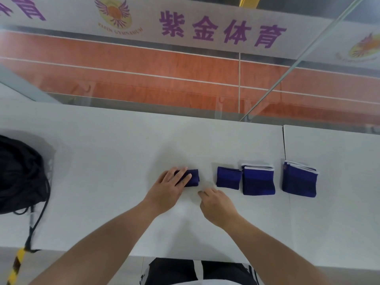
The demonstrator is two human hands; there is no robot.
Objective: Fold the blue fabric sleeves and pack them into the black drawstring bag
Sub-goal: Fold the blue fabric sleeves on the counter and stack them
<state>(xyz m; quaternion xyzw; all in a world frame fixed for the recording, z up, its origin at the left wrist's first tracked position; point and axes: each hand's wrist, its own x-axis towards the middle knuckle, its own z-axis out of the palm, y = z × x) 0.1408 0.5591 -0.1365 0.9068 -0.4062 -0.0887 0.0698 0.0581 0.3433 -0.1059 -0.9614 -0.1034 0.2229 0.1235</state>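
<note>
Blue fabric sleeve (192, 177), small and folded, lies on the white bench (102, 161) under the flat, open left hand (170, 186); black drawstring bag (20, 173) far left; right hand (218, 204) empty, loosely curled.

Bare forearms; black white-striped trousers (174, 271) below.

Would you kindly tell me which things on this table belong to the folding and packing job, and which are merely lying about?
Belonging to the job:
- four folded blue sleeves, the leftmost under the left hand
- black drawstring bag
- right hand, resting empty

Merely there:
- yellow-and-black strap
- glass panel behind the table
</note>
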